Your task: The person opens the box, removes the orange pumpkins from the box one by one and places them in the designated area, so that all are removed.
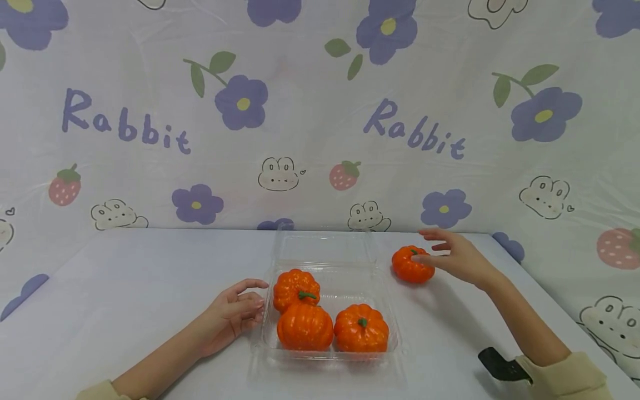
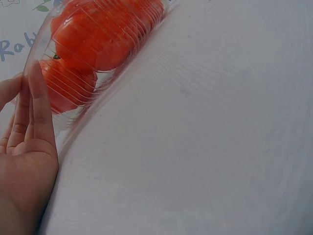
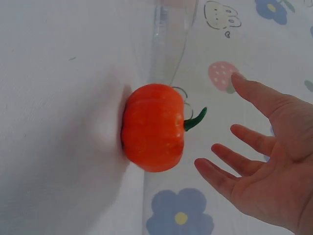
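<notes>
A clear plastic clamshell box (image 1: 325, 355) stands with its lid raised behind it. Inside are three orange toy pumpkins: one at the back left (image 1: 295, 286), one in front of it (image 1: 305, 329) and one at the right (image 1: 362, 329). At the box's left side, my left hand (image 1: 232, 314) holds the rim, thumb at the top edge and fingers along the outer wall. A fourth pumpkin (image 3: 154, 128) with a green stem sits on the table, right of the lid. Just above it my right hand (image 3: 271, 161) spreads its fingers, apart from the pumpkin in the right wrist view.
The white table (image 1: 150, 283) ends at a cloth backdrop (image 1: 310, 111) printed with flowers, rabbits and strawberries. A black strap-like piece (image 1: 502, 366) sticks out by the right sleeve (image 1: 570, 380).
</notes>
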`<state>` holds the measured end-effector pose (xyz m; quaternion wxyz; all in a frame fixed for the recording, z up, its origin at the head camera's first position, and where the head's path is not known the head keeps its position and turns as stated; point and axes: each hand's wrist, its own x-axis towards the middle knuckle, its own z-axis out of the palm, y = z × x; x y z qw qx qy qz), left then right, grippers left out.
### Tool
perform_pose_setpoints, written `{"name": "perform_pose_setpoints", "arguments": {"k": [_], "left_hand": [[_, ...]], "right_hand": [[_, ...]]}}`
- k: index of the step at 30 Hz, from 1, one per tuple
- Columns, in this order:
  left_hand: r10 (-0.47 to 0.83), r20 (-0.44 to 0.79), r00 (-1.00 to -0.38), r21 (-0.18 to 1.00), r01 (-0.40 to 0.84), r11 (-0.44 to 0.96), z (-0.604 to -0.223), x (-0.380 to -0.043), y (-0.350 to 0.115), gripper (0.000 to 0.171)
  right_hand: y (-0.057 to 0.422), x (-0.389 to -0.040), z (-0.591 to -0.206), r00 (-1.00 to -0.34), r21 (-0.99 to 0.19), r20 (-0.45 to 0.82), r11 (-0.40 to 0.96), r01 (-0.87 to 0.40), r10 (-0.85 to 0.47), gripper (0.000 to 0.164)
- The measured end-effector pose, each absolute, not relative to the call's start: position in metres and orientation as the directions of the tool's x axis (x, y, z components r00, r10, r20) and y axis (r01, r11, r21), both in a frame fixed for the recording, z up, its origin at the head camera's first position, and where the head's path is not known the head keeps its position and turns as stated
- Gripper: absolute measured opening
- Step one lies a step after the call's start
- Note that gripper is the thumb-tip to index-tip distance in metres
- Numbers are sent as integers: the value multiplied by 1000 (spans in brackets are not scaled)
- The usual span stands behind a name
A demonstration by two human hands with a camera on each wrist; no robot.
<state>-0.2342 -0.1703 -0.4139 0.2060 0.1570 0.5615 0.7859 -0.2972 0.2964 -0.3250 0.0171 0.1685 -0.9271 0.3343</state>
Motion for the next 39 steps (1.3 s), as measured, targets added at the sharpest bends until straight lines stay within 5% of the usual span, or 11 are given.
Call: {"name": "perform_pose_setpoints", "arguments": {"k": [30, 39], "left_hand": [[503, 6, -865, 946, -158, -284, -413, -234, -172, 24], [504, 8, -864, 944, -160, -289, -412, -234, -172, 24]], "right_hand": [[254, -253, -308, -835, -603, 314, 584, -543, -451, 55], [240, -245, -312, -805, -667, 280, 497, -555, -523, 55]]}}
